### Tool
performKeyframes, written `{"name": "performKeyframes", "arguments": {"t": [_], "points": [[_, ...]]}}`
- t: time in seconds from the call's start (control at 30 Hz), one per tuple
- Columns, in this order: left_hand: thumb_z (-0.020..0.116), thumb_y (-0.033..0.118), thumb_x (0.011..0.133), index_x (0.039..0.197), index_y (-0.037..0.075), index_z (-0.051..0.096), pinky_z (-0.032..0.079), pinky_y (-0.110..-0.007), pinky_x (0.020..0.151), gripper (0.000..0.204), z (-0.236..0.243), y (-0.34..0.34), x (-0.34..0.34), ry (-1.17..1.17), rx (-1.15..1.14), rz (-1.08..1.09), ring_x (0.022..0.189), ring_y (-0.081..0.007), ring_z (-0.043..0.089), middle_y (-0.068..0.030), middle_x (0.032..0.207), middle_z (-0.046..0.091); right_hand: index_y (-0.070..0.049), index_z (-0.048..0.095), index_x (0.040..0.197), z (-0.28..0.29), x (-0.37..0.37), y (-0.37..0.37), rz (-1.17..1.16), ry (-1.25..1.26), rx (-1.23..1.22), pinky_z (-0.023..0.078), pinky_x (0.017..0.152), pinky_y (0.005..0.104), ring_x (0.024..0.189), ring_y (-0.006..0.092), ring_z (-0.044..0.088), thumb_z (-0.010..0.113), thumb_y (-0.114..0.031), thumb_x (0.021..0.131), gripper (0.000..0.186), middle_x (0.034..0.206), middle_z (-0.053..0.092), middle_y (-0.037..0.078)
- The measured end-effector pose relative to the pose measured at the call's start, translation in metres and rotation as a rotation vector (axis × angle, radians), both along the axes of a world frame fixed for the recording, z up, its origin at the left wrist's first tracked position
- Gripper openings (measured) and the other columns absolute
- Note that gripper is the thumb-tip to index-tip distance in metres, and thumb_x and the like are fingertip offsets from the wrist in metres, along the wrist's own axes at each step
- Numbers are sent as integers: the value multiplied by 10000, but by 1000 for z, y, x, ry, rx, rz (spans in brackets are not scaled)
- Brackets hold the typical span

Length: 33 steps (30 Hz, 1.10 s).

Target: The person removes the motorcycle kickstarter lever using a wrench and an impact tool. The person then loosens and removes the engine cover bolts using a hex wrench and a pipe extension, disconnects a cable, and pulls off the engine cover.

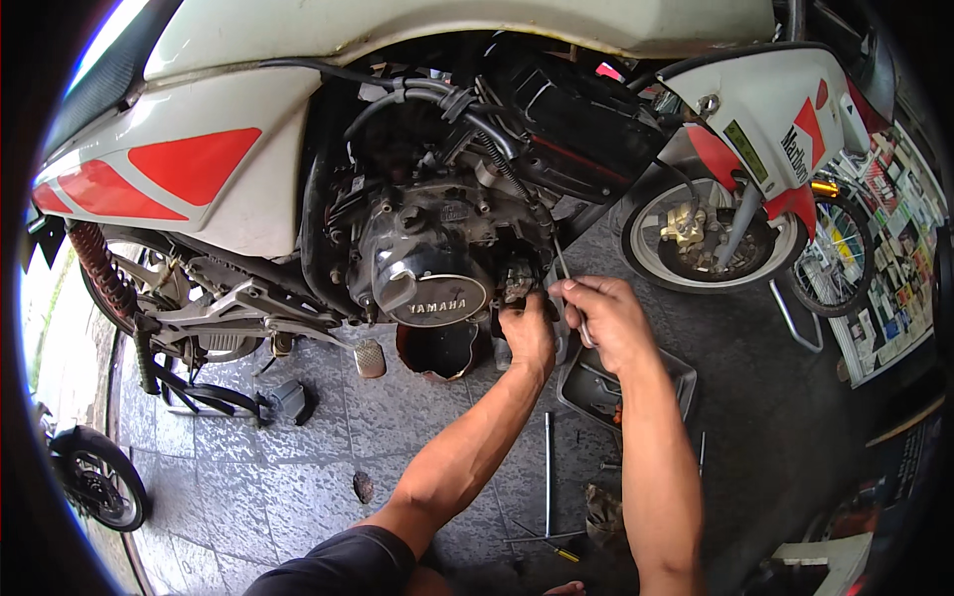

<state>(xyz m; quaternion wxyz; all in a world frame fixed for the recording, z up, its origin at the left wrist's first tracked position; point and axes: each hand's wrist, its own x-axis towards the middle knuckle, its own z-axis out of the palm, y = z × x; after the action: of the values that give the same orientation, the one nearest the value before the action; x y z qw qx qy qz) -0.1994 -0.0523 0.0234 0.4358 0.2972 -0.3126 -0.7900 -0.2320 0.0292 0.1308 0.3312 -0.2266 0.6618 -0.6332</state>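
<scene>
2 bare forearms (661, 467) are filling the foreground. Below white bodywork (417, 30), the right hand (614, 320) is pinching a metal tool (584, 335) beside the engine (412, 253); the left hand (529, 340) is touching the engine, its fingers' grip hidden. Tool work is seemingly occupying both, next calling for steady control.
</scene>
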Motion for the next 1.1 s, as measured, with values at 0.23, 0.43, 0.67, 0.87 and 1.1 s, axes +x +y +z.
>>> {"name": "performKeyframes", "arguments": {"t": [0.23,0.43,0.67,0.87,1.1], "points": [[556,65,860,907,31,575,413,-292,512,61,0,-4,-4,66,75,-45,576,-128,505,-22,712,552,7,672,931,17,-8,5,58,-532,-132,256,359,183,410,31,366,629,-176,899,190,584,523,-17],[570,96,883,953,30,565,427,-284,528,96,-7,0,-1,140,115,-107,586,-129,513,-27,740,561,-5,685,816,22,11,-7,-90,431,280,323,433,241,445,95,441,615,-172,892,196,575,557,13],[614,147,888,880,14,589,452,-256,500,135,-11,-15,16,222,140,-186,562,-125,544,-32,725,577,23,654,931,57,10,-26,159,210,543,326,389,221,453,76,445,559,-142,892,195,689,649,105],[572,182,916,859,28,572,413,-267,471,164,4,3,11,278,205,-272,538,-119,511,-41,718,573,26,628,930,73,-9,-17,179,53,524,283,358,167,458,33,403,561,-132,913,172,725,637,95],[579,220,912,871,15,641,413,-290,613,217,-101,4,-7,-333,152,-169,650,-117,498,-25,767,609,6,635,891,70,-5,-23,129,123,543,315,392,174,481,41,440,646,-168,875,176,706,646,82]]}}
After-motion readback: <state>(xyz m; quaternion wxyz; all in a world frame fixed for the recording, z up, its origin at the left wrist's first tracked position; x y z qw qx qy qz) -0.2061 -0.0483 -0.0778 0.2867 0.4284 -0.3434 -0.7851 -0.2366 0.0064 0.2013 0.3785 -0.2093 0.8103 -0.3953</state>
